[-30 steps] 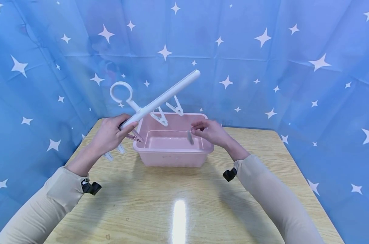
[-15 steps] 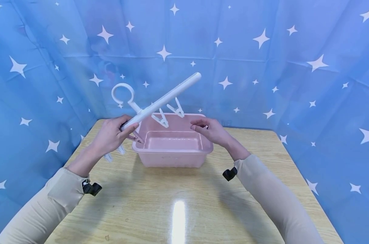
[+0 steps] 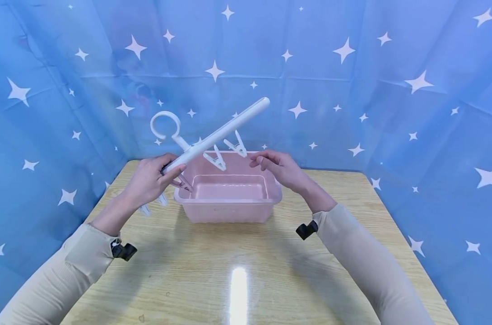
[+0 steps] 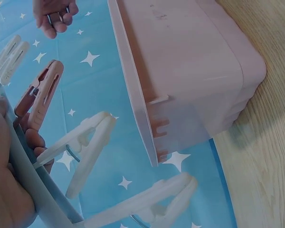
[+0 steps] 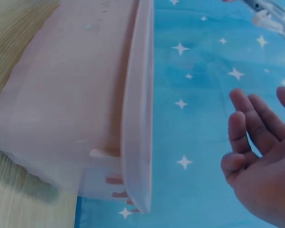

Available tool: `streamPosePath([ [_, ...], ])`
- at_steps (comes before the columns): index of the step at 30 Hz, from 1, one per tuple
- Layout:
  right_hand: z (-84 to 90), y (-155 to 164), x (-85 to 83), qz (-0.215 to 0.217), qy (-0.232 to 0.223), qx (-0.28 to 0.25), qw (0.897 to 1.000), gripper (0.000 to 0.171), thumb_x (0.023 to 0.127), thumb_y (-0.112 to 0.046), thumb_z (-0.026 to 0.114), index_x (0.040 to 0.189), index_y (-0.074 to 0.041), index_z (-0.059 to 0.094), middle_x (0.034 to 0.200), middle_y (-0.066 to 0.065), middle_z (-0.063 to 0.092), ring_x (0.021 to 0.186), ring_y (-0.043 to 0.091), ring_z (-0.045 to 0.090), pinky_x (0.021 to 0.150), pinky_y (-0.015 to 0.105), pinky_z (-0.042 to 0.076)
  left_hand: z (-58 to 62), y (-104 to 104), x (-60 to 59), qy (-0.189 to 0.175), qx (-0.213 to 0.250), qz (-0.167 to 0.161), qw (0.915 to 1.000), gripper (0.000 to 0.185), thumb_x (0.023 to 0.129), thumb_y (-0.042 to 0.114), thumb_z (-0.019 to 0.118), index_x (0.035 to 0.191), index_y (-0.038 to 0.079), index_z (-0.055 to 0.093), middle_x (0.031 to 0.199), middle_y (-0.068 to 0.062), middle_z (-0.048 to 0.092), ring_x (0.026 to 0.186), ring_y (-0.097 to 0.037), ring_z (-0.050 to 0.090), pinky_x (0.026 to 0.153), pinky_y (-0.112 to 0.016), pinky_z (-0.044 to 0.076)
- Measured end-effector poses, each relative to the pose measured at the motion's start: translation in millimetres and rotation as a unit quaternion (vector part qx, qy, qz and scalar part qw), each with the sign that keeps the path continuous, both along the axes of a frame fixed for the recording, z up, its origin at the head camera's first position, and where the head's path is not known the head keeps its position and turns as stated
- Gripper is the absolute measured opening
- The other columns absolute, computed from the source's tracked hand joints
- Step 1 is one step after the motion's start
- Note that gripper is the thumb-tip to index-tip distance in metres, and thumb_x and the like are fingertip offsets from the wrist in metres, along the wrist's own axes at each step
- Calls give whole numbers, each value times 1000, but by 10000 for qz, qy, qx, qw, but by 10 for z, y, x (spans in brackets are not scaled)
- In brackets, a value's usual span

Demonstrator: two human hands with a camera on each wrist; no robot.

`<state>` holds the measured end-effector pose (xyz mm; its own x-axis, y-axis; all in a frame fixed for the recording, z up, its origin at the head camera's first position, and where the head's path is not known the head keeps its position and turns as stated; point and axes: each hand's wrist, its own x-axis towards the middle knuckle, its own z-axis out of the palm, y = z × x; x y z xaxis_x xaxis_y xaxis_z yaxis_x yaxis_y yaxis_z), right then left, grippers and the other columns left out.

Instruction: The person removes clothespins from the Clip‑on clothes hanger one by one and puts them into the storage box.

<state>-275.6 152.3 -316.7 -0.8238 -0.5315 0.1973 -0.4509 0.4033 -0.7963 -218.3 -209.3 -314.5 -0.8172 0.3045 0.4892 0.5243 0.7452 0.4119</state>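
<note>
My left hand (image 3: 148, 178) grips a white clip hanger (image 3: 225, 129) by its bar, left of the hook ring (image 3: 164, 123). The bar slants up to the right over the pink basin (image 3: 229, 213). Beneath it hang white clips (image 3: 215, 159) and a pink clip (image 3: 183, 183); in the left wrist view, the pink clip (image 4: 42, 95) sits among white clips (image 4: 91, 151). Above the basin's right rim is my right hand (image 3: 281, 170), fingers loosely bent and holding nothing. In the right wrist view, nothing lies in the right hand (image 5: 266, 156). The basin's front wall hides part of its floor.
The basin stands toward the back of a wooden table (image 3: 205, 271). A blue curtain (image 3: 327, 81) with white stars surrounds the table's back and sides. Each sleeve cuff carries a small black camera (image 3: 307, 230).
A small grey, blurred thing below my right fingers one second ago dropped out of sight at the basin. My right hand has since risen slightly and its fingers have loosened. The hanger barely moved.
</note>
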Motion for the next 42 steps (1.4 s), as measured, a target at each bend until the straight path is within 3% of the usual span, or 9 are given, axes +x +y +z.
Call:
streamPosePath([
  [9,131,-35,88,88,-129,-338,9993,35,108,-28,45,133,-11,61,122,12,70,105,22,61,98,40,47,-2,37,-14,74,-72,5,9999,31,103,36,56,107,8,67,74,-4,64,61,-17,53,59,-32,42],
  [15,190,-41,116,20,-219,-312,9993,35,108,-30,45,133,-11,61,124,10,70,105,17,60,86,34,45,7,58,-11,98,-88,-35,9999,30,103,36,56,107,8,67,74,-4,65,61,-15,55,58,-31,41],
  [21,237,-54,126,59,-156,-448,9989,35,108,-26,45,132,-7,60,123,14,70,105,17,63,86,32,49,13,85,-29,94,-114,-51,9999,29,102,35,57,107,8,67,74,-4,64,61,-17,54,58,-32,42],
  [25,250,-54,126,99,-32,-493,9987,35,108,-24,44,132,-4,60,118,15,70,107,19,63,86,30,49,13,106,-31,107,-152,-77,9998,29,102,34,58,108,7,67,76,-5,66,62,-18,55,58,-32,42],
  [34,311,-62,146,137,-72,-628,9979,38,108,-23,42,136,-1,57,117,18,65,110,29,60,93,44,48,-3,147,-47,170,-135,-119,9997,27,101,34,59,106,9,68,76,-4,66,63,-19,56,58,-32,42],
  [39,339,-69,149,200,-71,-672,9975,40,108,-23,40,137,0,55,115,16,63,112,36,57,89,31,48,-7,173,-56,164,-94,-155,9997,26,101,33,60,105,9,68,78,-5,67,66,-21,58,61,-34,44],
  [42,342,-69,144,231,-69,-686,9974,41,109,-22,39,138,1,54,114,15,63,112,37,55,88,30,48,-13,189,-59,116,-78,-155,9998,26,100,33,61,106,8,68,80,-6,68,68,-22,59,62,-35,44],
])
